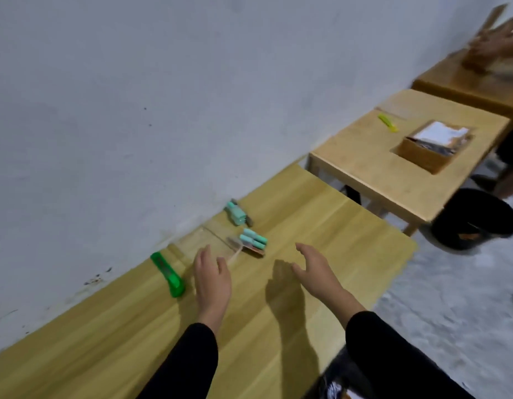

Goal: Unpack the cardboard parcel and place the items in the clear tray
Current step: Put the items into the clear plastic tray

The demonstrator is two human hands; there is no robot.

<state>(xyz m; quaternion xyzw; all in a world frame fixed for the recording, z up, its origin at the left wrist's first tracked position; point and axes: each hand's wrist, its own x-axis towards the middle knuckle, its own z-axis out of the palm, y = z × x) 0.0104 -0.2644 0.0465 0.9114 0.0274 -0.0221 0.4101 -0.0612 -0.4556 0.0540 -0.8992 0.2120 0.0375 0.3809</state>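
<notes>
A clear tray [197, 240] lies by the wall on my wooden table [249, 326], hard to make out. At its right end sits a pack of teal cylinders [254, 241]; another teal pack [236, 213] lies just beyond, close to the wall. My left hand [212, 279] hovers open over the tray's near edge. My right hand [314, 269] is open too, fingers spread, a little to the right of the teal pack and holding nothing. No cardboard parcel shows on my table.
A green box cutter [168, 275] lies left of my left hand. On the neighbouring table [393, 168] stand an open cardboard box [434, 146] and a yellow cutter [388, 122]. A black bin [477, 218] sits on the floor. Another person's hand [491, 47] handles cardboard far right.
</notes>
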